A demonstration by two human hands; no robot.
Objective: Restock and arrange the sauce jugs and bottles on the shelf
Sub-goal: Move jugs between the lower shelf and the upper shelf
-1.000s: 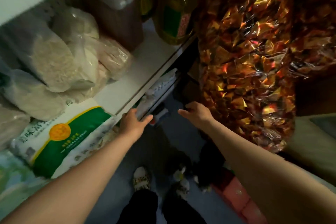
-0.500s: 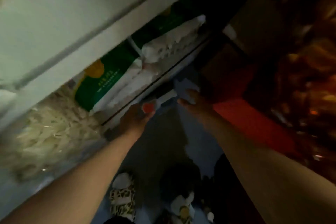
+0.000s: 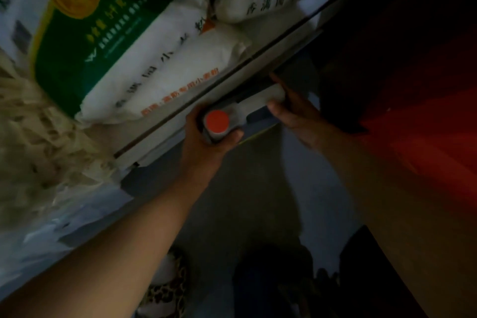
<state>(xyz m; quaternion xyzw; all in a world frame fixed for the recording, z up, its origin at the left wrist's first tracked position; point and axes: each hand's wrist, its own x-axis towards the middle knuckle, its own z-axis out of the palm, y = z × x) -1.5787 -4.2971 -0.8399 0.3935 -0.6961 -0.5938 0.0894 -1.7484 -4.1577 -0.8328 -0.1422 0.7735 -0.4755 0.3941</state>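
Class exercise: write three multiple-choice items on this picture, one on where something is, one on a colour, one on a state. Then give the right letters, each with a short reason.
1. Where is the jug?
A. Just below the shelf edge, between both hands
B. On top of the flour sacks
C. On the floor by the slippers

2. What colour is the jug's cap?
A. Green
B. Orange-red
C. Yellow

3. What is the left hand doing?
A. Hanging open, away from the jug
B. Pressing flat on a sack
C. Gripping the jug's capped end

Answers: 1 A, the jug sits under the shelf edge with the right hand at its far end. 2 B, the round cap shows orange-red. 3 C, fingers and thumb curl round the neck.
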